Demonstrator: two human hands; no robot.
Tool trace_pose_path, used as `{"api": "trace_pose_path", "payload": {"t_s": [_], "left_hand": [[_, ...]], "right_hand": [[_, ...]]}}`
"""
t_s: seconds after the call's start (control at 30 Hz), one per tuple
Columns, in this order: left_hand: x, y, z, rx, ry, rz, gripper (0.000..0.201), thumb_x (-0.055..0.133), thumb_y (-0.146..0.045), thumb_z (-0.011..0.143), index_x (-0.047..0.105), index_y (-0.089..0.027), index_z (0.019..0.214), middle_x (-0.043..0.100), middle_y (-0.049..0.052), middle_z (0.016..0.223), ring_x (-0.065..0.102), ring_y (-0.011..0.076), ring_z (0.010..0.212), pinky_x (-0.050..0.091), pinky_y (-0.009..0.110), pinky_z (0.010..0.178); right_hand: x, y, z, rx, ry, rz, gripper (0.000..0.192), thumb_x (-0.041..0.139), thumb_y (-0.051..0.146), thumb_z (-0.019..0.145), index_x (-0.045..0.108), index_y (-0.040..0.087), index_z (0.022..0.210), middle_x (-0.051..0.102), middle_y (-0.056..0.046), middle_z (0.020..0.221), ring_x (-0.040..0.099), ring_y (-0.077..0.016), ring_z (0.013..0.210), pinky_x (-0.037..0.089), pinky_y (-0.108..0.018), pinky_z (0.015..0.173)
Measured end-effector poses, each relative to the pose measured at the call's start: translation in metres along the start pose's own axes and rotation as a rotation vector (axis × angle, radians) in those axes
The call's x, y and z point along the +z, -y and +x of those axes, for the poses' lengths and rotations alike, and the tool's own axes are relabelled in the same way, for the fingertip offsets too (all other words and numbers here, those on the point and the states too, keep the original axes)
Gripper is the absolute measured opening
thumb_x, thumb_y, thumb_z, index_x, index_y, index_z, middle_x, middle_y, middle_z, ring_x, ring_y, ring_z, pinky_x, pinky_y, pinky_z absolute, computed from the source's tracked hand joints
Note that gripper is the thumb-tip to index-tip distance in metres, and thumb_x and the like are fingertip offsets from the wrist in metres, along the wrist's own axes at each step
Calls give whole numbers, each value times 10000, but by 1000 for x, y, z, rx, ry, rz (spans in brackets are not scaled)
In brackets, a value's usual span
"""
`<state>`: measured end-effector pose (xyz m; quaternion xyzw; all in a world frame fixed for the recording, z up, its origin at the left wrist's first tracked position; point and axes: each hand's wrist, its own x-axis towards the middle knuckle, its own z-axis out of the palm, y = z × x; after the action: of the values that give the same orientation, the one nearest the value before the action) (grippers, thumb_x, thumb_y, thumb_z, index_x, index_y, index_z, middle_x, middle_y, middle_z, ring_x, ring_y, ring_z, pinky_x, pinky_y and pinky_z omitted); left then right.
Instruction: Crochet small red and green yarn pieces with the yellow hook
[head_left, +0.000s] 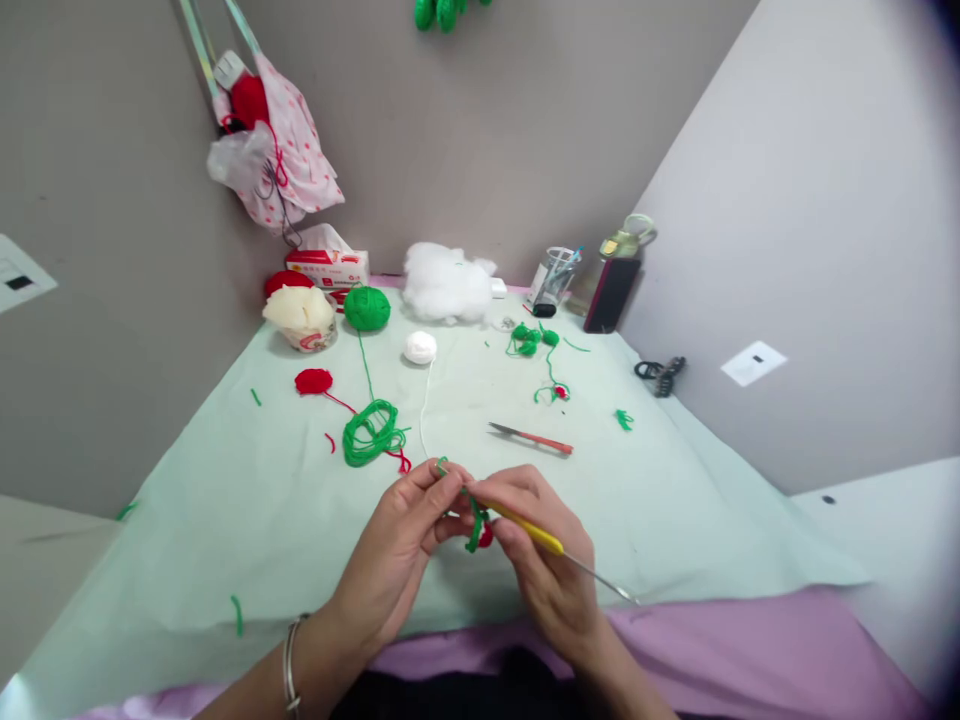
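- Nearest cam: L hand (397,540), bangle (288,665) on its wrist; grip pinched on the green-and-red piece (475,530), a small bit of yarn work held btwn the two hands.
- R hand (553,565): grip clamped on the yellow hook (532,530), metal shank sticking out past the fingers twd 4 o'clock; front tip hidden, can't tell if it's thru a loop.
- Step in hand, prob.: working a stitch in green. Next move likely calls for steady tension from L, a small controlled turn of the hook from R.
- From the hands, 1–2 o'clock: red-handled blade (536,438), flat on the bench (690,510), touching neither hand.
- 10 o'clock: loose green coil (373,433), strand running up to green ball (367,309) at 11; red bundle (313,381) farther out, approx. 10.
- 11–12: white ball (420,347), strand trailing twd L hand; white stuffing (448,283) behind, 12.
- 1 o'clock: small green pieces (529,347), well apart from the grip.
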<state>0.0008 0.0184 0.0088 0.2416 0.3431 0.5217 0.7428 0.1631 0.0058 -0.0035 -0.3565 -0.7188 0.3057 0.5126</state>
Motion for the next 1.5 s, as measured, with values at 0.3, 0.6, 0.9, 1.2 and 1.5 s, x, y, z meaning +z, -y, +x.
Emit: {"api": "trace_pose_path", "payload": {"t_s": [0.3,0.6,0.9,1.2,1.5], "left_hand": [[-10,-3,-4,15,124,192,492,936,-232,779,759,-279,1235,703,-1,950,669,164,947,547,273,886],[-6,3,-5,-10,94,231,525,939,-234,769,734,-286,1249,662,-33,863,658,150,909,524,267,897],[-10,2,-1,-164,167,198,430,945,-250,750,835,-248,1165,651,-14,845,616,120,780,469,233,741],[-5,-5,2,-120,-22,-33,369,952,-233,756,834,-182,1102,685,4,860,652,119,791,559,247,788],[-3,-3,0,-13,-68,57,308,941,-263,767,836,-210,1051,727,14,897,680,155,862,549,270,851]], "right_hand": [[4,-3,9,54,-223,81,247,723,129,952,801,309,1103,760,-3,919,692,-149,799,569,-264,700],[13,-3,17,-21,-265,14,291,671,83,949,804,285,1110,776,-34,927,711,-178,807,582,-297,654],[3,-19,32,119,-378,-4,135,681,239,985,814,252,964,761,-30,868,688,-180,807,576,-361,783],[-21,-16,27,246,-605,281,228,611,347,1042,730,209,904,629,-8,769,594,-131,624,504,-267,565],[-5,17,-7,-46,-220,-20,257,513,135,1056,741,249,1088,713,-29,837,657,-177,779,547,-320,712]]}}
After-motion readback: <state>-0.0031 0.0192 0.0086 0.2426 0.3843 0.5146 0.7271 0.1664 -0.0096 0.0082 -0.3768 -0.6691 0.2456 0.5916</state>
